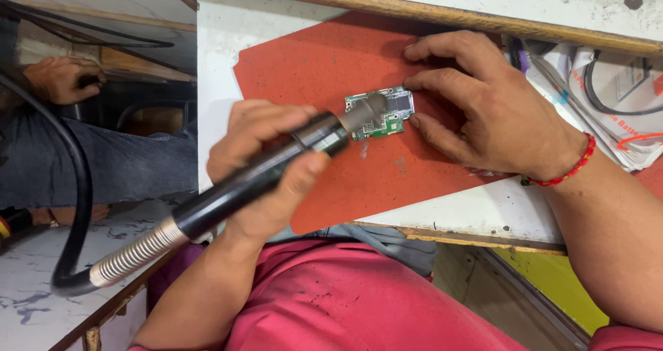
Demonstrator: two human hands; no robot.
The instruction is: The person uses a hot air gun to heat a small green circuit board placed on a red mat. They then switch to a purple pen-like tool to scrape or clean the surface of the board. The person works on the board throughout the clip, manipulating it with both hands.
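1. One small green circuit board (382, 114) lying flat on one red mat (324, 81), itself on the white table (221, 61).
2. One black hot-air wand (276, 168) with a metal nozzle tilted down over the board's left part; one ribbed metal collar and one black hose (76, 206) trailing off to the left.
3. White printed packets with red and black markings (621, 109) stacked at the table's right edge.
4. Left hand (266, 164), grip closed around the wand's black body, wrist low near the table's front edge.
5. Right hand (483, 106) palm-down on the mat, fingertips pressed against the board's right edge; red thread band (573, 168) around the wrist.
6. Another person's hand (62, 78) far left, well apart.
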